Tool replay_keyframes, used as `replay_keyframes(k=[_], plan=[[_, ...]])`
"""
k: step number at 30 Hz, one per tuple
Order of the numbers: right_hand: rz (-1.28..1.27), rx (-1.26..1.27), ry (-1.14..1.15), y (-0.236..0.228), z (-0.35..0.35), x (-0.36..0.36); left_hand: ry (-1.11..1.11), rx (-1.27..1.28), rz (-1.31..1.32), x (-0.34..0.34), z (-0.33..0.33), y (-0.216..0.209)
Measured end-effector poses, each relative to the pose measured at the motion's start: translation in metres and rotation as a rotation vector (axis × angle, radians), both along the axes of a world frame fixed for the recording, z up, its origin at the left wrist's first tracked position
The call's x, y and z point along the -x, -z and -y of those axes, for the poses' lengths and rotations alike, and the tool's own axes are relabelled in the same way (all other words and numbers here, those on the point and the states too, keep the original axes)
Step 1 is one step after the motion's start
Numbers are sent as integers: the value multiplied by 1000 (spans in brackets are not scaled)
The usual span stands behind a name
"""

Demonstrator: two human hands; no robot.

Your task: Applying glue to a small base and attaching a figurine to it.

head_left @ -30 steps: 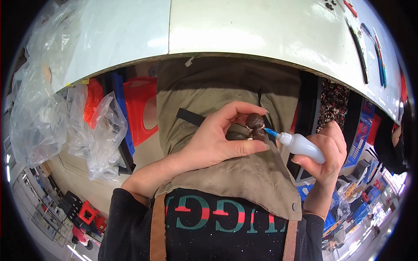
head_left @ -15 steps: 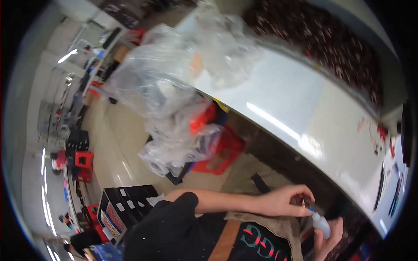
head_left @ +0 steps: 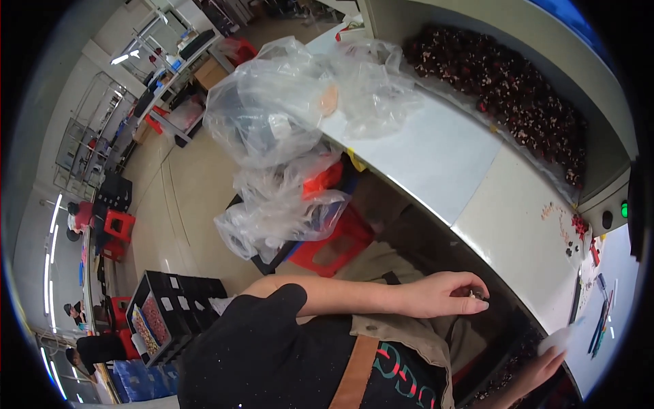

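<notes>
My left hand [head_left: 444, 294] is over my lap, its thumb and fingers pinched round a small dark and shiny piece [head_left: 479, 295] that is mostly hidden. Farther right, by the table's near edge, my right hand [head_left: 539, 371] grips a small white squeeze bottle [head_left: 555, 340]. The bottle is blurred, and its thin tip points toward the tabletop at the right.
Crumpled clear plastic bags [head_left: 266, 123] spread over the far end of the white table [head_left: 436, 150] and a red stool [head_left: 334, 245]. Dark small pieces fill a bin [head_left: 504, 102] beyond it. Pens or tools [head_left: 601, 317] lie at right. Black drawers [head_left: 184, 307] stand at left; people sit beyond.
My right hand has drawn the squeeze bottle away from the left hand's small piece, rightward to the table edge. My left hand keeps its pinch. The view has shifted slightly.
</notes>
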State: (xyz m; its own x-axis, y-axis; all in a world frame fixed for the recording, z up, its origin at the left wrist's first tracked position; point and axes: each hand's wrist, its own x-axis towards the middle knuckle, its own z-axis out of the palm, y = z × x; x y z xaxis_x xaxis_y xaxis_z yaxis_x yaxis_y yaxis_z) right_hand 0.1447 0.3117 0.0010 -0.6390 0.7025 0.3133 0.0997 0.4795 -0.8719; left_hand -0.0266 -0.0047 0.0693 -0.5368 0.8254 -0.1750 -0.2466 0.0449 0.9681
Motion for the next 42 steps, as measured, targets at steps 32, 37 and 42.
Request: replay_keyframes(k=[32, 37, 42], plan=[[107, -131, -520, -18, 169, 44, 205, -181, 551, -24, 1, 35], [128, -127, -574, -16, 172, 54, 182, -216, 545, -25, 3, 40], [98, -190, -658, -15, 172, 52, 159, -215, 630, -31, 8, 34]])
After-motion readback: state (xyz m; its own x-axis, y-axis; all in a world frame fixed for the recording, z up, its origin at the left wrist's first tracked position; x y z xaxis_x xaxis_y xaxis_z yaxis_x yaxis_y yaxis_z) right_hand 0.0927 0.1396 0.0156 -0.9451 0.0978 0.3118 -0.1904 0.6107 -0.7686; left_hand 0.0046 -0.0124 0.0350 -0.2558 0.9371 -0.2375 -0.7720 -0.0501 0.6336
